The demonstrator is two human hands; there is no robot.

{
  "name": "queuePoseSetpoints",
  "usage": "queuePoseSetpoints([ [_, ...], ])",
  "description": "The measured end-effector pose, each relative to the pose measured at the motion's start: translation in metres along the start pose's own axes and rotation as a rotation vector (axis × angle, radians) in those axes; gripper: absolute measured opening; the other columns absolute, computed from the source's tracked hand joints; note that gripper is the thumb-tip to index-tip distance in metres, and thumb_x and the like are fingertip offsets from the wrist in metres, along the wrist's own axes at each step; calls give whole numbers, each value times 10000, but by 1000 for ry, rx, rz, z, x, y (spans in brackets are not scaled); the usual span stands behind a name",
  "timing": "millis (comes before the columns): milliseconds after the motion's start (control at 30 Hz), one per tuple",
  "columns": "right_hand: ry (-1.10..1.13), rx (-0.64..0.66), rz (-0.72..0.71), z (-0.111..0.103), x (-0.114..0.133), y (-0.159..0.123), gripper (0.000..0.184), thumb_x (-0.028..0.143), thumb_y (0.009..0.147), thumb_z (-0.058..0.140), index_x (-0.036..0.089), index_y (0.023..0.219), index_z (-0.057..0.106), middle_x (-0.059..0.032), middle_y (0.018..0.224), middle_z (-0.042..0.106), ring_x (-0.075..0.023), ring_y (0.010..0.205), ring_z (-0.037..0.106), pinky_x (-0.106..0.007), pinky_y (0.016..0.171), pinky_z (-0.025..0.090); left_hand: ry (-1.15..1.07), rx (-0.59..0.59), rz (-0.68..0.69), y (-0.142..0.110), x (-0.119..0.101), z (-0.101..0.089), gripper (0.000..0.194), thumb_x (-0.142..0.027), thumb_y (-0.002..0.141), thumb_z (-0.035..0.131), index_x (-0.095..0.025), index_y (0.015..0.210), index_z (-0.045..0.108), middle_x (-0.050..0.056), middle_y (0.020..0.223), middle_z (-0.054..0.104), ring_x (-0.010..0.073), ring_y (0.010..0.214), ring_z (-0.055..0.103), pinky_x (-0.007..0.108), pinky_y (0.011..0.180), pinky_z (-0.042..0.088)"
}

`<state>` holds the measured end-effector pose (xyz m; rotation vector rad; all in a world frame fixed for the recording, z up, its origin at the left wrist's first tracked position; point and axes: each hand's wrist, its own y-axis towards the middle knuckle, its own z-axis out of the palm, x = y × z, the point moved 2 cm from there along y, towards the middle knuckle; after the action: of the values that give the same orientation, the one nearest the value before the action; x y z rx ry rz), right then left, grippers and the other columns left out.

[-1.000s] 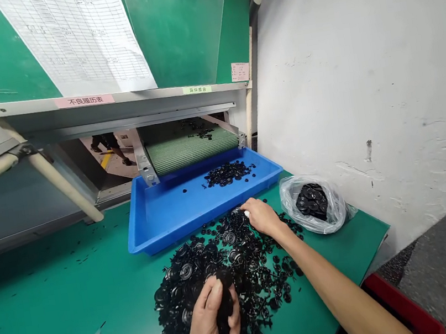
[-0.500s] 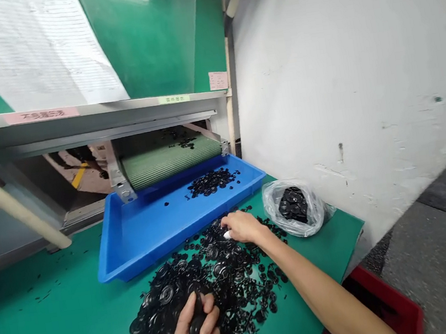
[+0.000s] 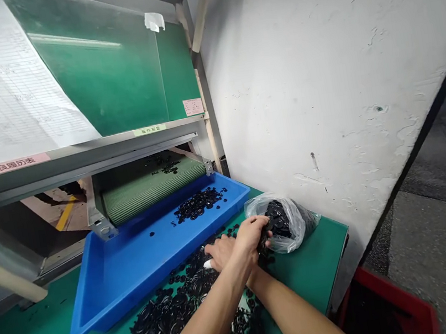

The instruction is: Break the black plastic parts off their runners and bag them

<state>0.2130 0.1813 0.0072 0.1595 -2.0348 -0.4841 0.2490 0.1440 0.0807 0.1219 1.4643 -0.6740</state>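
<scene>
Right now my left hand (image 3: pixel 254 235) is closed around a clump of black moulded plastic parts (image 3: pixel 264 241), right at the mouth of the clear plastic bag (image 3: pixel 294 224) lying on the green table (image 3: pixel 319 264). My right hand (image 3: pixel 222 253) is curled, fingers down, over the spread pile of loose parts (image 3: pixel 163 325), with a small white thing (image 3: pixel 207 264) showing at its fingertips; I can't tell whether it grips that or only rests there. My left forearm crosses above my right wrist. I'd judge the slack bag the weak spot: its film could catch on the spiky stems and tear, or the mouth could fold shut and spill parts back onto the table. With my arms crossed, a careless sweep could also push loose parts into the blue tray (image 3: pixel 119 286), or off the table's edge toward the red crate (image 3: pixel 387 298).
</scene>
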Motion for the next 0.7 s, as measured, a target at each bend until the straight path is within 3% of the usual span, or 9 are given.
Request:
queuePoseSetpoints([
  [33,-73,28,-16,0,-2,-2,42,179,823,661,174,784,678,-38,843,681,-254,923,625,-371,787,491,50,7,9,14,-1,9,332,-312,906,584,-166,1204,566,93,1195,608,225,979,631,430,811,545],
  [133,-265,114,-87,1,-4,-4,155,273,916,589,184,1024,655,-72,1102,636,-245,1003,598,-407,850,510,190,26,83,45,-6,32,334,-312,908,581,-174,1212,565,96,1222,597,232,1006,622,442,834,536],
  [267,-378,140,-126,-3,-3,-1,145,116,871,548,192,870,670,-92,1021,646,-305,1047,540,-449,871,472,353,67,255,67,-12,50,326,-318,907,581,-173,1199,576,89,1219,600,240,1012,620,442,839,534],
  [400,-369,135,-139,-9,-1,2,279,35,858,478,192,1028,635,-78,1122,610,-272,1075,521,-406,910,443,474,119,383,73,-18,52,327,-324,905,583,-170,1192,581,83,1214,603,246,1007,622,438,834,536],
  [567,-217,149,-88,-14,-10,11,297,59,905,483,176,1151,600,-79,1158,599,-230,1085,545,-360,954,445,492,11,505,46,-23,26,171,-237,884,582,-170,1009,678,62,1084,680,223,1009,622,411,926,479],
  [700,-19,169,5,-19,-23,19,283,311,951,547,172,1197,573,-85,1213,584,-219,1015,607,-412,855,525,412,-177,557,-4,-18,-33,232,-205,841,508,-207,973,699,36,1003,725,205,954,644,328,881,484],
])
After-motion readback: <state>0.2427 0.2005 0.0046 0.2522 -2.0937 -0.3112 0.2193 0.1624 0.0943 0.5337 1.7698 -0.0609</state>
